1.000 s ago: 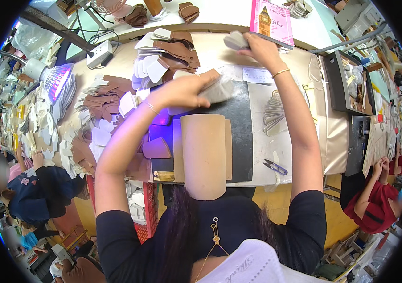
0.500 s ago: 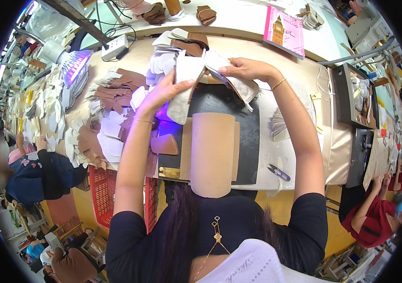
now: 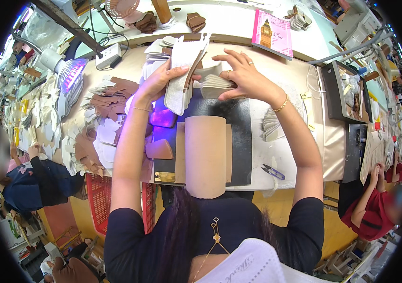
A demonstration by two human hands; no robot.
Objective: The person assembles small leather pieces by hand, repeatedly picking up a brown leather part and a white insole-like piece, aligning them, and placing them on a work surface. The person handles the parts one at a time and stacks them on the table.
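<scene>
My left hand (image 3: 159,81) is closed round a tall stack of off-white cut pieces (image 3: 180,80) with brown edges, its thumb across the upper face. To the right, a smaller fanned stack of pale cut pieces (image 3: 216,87) sits over the far part of the black board (image 3: 239,141). My right hand (image 3: 253,81) has its thumb and index finger about the right end of that smaller stack, while the other fingers spread above it. A tan padded cylinder (image 3: 205,155) stands out over the board's near part. Left of it lies a brown curved piece (image 3: 160,149).
Brown and white cut pieces (image 3: 111,101) heap up on the left, beside a lit lamp (image 3: 69,70). Thread snips (image 3: 274,171) and another pale stack (image 3: 271,125) lie on the right. A pink book (image 3: 272,35), a dark tray (image 3: 347,94) and a red basket (image 3: 98,203) surround the workplace.
My right hand has turned and spread its fingers, and its stack has come down toward the board. My left hand has shifted slightly left with its stack held more upright. The whole view has shifted a little.
</scene>
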